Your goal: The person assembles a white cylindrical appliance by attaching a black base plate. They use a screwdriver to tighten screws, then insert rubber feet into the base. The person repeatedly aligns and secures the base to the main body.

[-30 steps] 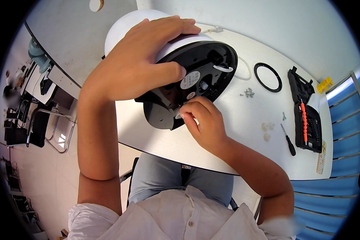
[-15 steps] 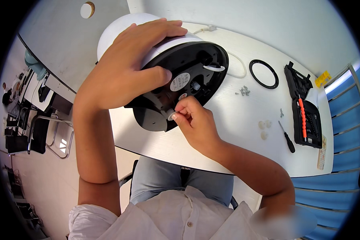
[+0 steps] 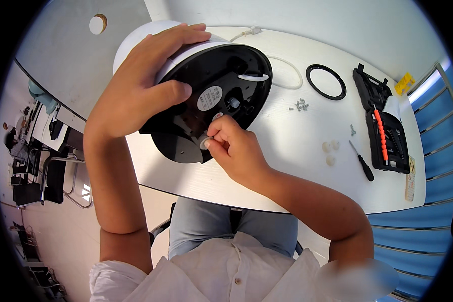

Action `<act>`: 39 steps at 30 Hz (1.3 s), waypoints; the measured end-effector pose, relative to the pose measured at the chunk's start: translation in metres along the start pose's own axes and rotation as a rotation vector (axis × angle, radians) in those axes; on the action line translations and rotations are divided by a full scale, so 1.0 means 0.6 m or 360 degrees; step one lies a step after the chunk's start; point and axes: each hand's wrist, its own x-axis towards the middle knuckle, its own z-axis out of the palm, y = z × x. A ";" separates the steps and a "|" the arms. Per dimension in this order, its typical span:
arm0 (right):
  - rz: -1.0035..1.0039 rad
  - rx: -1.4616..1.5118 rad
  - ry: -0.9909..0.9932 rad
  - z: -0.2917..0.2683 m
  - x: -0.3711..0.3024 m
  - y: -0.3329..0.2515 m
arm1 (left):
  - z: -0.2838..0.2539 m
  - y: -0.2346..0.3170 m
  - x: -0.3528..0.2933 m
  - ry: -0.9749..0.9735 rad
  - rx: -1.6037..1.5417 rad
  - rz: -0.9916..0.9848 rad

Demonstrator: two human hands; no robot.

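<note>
A white rounded appliance [image 3: 145, 41] lies tipped on the table, its black underside [image 3: 186, 121] turned toward me. A round sticker and a white power cord show on that underside. My left hand [image 3: 136, 85] grips the appliance from the left, fingers across the white shell and thumb on the black base. Near the lower edge of the underside, my right hand [image 3: 234, 151] pinches a small round translucent pad [image 3: 203, 143] between thumb and fingertips, against the base. Whether the pad is fixed there I cannot tell. Several similar pads [image 3: 330, 160] lie on the table to the right.
On the white table [image 3: 287, 181] lie a black ring [image 3: 308, 80], small screws [image 3: 301, 104], and a black screwdriver [image 3: 365, 167]. An open black tool case [image 3: 393, 151] holds an orange-shafted tool [image 3: 380, 133]. A white plug [image 3: 255, 30] lies behind the appliance.
The whole view has shifted slightly, with the appliance and both hands appearing a little further left. My right hand keeps its pinch on the pad, and my left hand keeps its grip.
</note>
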 end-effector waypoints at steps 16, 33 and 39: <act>0.0063 -0.0166 -0.0097 -0.009 0.000 -0.003 | 0.007 -0.006 -0.003 0.0067 -0.0130 0.0100; 0.0136 0.0036 -0.0056 -0.005 -0.001 -0.002 | 0.007 -0.006 0.002 0.0037 -0.0224 0.0106; 0.0221 0.0191 -0.0116 -0.008 -0.003 -0.001 | 0.009 -0.004 -0.001 0.0052 -0.0289 0.0052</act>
